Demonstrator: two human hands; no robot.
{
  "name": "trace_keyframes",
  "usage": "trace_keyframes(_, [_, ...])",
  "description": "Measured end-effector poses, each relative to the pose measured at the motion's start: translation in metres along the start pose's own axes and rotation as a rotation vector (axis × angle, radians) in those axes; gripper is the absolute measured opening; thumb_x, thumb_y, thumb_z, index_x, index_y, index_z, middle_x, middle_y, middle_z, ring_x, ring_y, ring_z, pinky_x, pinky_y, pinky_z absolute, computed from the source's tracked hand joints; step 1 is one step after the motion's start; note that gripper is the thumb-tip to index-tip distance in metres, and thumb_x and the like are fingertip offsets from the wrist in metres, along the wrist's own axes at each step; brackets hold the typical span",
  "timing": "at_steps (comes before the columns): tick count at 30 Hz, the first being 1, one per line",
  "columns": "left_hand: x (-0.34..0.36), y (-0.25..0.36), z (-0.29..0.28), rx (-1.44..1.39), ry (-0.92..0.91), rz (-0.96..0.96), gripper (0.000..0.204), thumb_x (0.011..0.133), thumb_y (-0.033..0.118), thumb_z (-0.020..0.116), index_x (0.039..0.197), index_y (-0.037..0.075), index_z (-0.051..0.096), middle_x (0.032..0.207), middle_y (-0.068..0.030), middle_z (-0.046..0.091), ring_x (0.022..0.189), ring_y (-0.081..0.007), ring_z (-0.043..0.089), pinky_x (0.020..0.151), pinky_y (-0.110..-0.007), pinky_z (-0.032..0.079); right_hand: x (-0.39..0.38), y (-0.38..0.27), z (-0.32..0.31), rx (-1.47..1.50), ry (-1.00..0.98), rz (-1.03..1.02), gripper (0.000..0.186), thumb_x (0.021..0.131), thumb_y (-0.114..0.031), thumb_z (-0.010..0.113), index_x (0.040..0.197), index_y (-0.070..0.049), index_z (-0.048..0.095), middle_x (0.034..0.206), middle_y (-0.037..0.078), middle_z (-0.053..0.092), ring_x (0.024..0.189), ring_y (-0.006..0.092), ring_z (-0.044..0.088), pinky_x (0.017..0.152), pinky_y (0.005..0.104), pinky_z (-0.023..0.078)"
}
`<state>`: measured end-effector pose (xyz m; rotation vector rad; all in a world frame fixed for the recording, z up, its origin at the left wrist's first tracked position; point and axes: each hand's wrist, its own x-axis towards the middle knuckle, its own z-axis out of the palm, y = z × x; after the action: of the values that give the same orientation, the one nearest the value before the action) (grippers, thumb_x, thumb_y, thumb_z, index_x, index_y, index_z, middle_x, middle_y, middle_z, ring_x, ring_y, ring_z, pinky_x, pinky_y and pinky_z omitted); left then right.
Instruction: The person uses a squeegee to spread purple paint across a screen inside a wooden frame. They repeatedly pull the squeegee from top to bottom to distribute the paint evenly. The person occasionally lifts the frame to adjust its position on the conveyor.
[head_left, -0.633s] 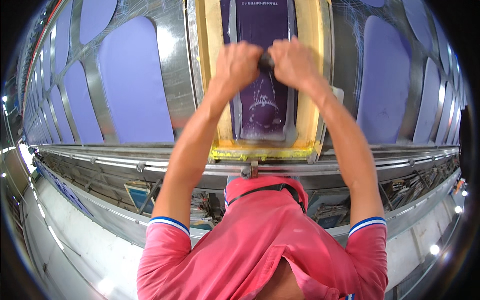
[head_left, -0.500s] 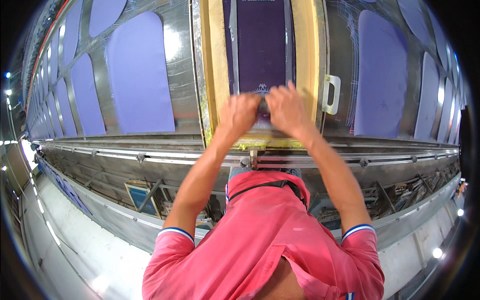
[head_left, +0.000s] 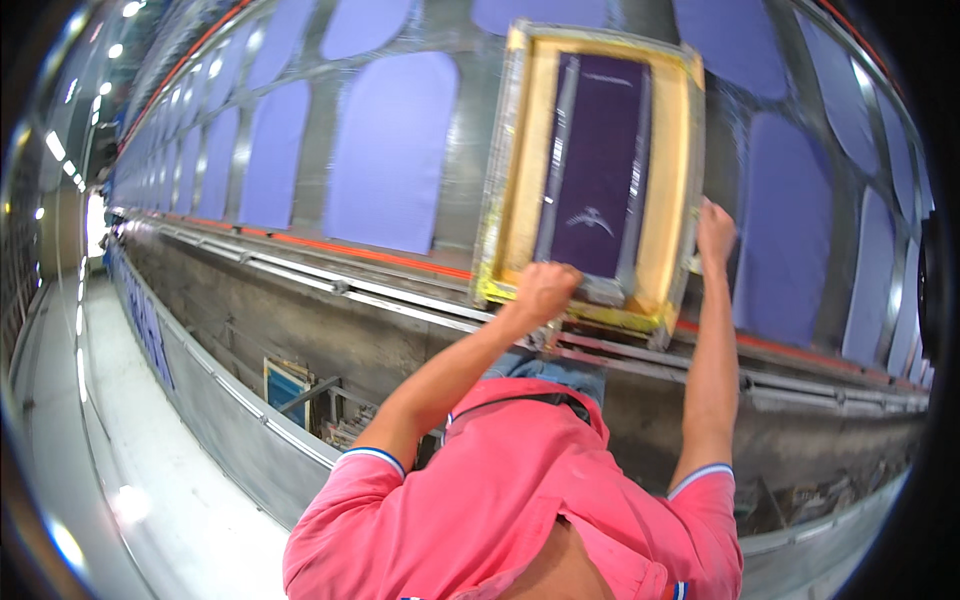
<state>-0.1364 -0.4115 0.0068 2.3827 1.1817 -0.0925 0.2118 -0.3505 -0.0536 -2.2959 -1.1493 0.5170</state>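
A screen frame (head_left: 670,170) with yellowish inner borders and a dark purple middle (head_left: 595,140) carrying white marks lies on the metal table (head_left: 475,190). My left hand (head_left: 548,292) is closed at the frame's lower inner edge, left of centre; what its fingers hold is hidden. My right hand (head_left: 716,232) is closed on the handle (head_left: 696,260) at the frame's right side.
Rows of lavender cut panels (head_left: 385,150) lie along the table on both sides of the frame. A metal rail (head_left: 380,300) runs along the near edge, above a lower shelf holding framed screens (head_left: 285,395). A white walkway (head_left: 200,460) is at lower left.
The view has turned, showing more table at left. My hands, earlier together on a dark bar across the screen, are now apart: left at the lower edge, right on the side handle.
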Motion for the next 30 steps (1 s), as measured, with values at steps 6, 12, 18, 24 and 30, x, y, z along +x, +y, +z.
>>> trace_keyframes(6, [-0.052,-0.026,-0.017,-0.267,0.203,0.029,0.020,0.074,0.010,0.066,0.093,0.012,0.070,0.090,-0.0070,0.072,0.083,-0.0299,0.071,0.067,-0.044,0.055,-0.039,-0.072,-0.039,0.108,0.047,-0.128,0.035,0.098,-0.029,0.055,0.103,0.002,0.070,0.087,0.022,0.070,0.077,0.0314,0.066,0.073,0.0411,0.049])
trace_keyframes(12, [-0.121,-0.133,-0.098,-0.059,0.236,-0.043,0.011,0.070,0.010,0.064,0.079,0.008,0.070,0.080,-0.0120,0.070,0.081,-0.0342,0.070,0.068,-0.047,0.054,-0.099,-0.179,0.066,0.340,0.048,-0.174,0.037,0.099,-0.029,0.054,0.092,0.004,0.069,0.080,0.018,0.069,0.069,0.0318,0.062,0.067,0.0423,0.048])
trace_keyframes(18, [-0.156,-0.287,-0.093,-0.043,0.154,-0.110,0.012,0.068,0.013,0.066,0.078,0.009,0.072,0.076,-0.0128,0.070,0.078,-0.0341,0.070,0.065,-0.046,0.054,-0.137,-0.251,0.195,0.300,0.030,-0.161,0.039,0.098,-0.029,0.054,0.094,0.007,0.069,0.084,0.023,0.069,0.072,0.0375,0.061,0.070,0.0463,0.047])
trace_keyframes(24, [-0.156,-0.318,-0.099,0.000,0.218,-0.050,0.009,0.067,0.014,0.068,0.073,0.010,0.072,0.072,-0.0112,0.070,0.074,-0.0318,0.071,0.062,-0.044,0.053,-0.120,-0.258,0.239,0.271,0.038,-0.182,0.039,0.098,-0.029,0.053,0.097,0.007,0.069,0.088,0.024,0.070,0.076,0.0409,0.062,0.072,0.0466,0.047])
trace_keyframes(30, [-0.156,-0.328,-0.054,-0.021,0.291,0.004,0.009,0.066,0.016,0.068,0.071,0.009,0.072,0.070,-0.0112,0.070,0.072,-0.0316,0.071,0.060,-0.042,0.053,-0.109,-0.248,0.254,0.208,0.082,-0.204,0.039,0.096,-0.029,0.053,0.095,0.007,0.068,0.086,0.024,0.070,0.075,0.0402,0.063,0.072,0.0475,0.047])
